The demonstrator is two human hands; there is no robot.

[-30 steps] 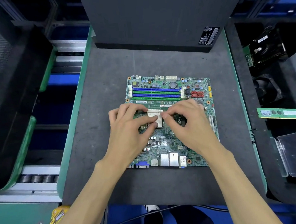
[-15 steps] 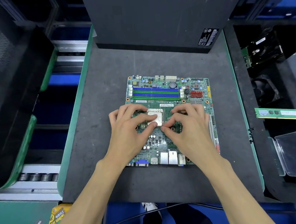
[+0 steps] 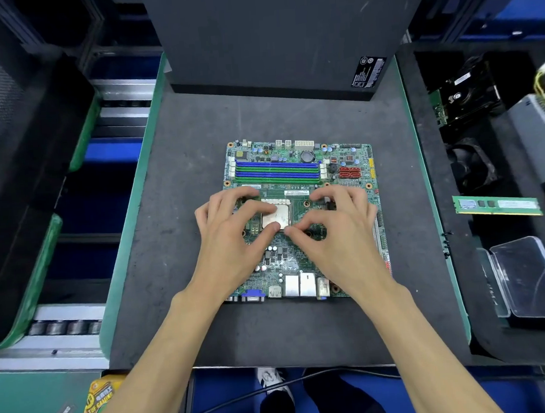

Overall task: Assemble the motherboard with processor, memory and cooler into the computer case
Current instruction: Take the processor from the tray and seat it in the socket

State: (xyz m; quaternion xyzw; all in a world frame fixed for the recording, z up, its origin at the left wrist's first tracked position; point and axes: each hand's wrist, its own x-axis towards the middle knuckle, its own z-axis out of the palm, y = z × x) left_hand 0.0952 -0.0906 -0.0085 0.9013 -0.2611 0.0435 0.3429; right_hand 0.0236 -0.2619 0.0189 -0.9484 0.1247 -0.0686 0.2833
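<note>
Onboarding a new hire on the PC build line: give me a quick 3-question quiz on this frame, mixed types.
1. True or false: the memory stick is already seated in the blue and green slots.
2. Which part do the left hand and right hand flank?
A. VGA port
B. processor
C. hard drive
3. Fill in: the motherboard lies on a dark ___ in front of the computer case.

Key: 1 false, it lies in the tray to the right; 2 B; 3 mat.
</note>
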